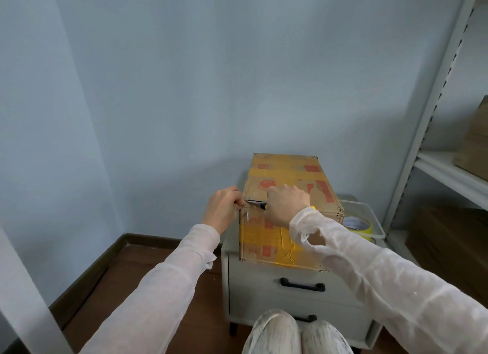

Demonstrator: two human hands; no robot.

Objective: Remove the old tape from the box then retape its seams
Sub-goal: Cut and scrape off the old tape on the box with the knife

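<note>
Head view: worn box (287, 174) with yellow tape (264, 236); left fingers (237, 201) pinch clear tape (247, 215), right fingers (274, 194) grip knife (260, 203).

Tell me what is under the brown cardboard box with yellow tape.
A pale grey drawer cabinet with a black handle stands under the brown cardboard box. The box covers most of the cabinet's top, so that surface is hidden.

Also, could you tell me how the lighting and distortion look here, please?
Head view: soft, even light, with a faint shadow on the wall left of the box; the wide angle tilts the shelf post; the right sleeve looks nearly blown out.
</note>
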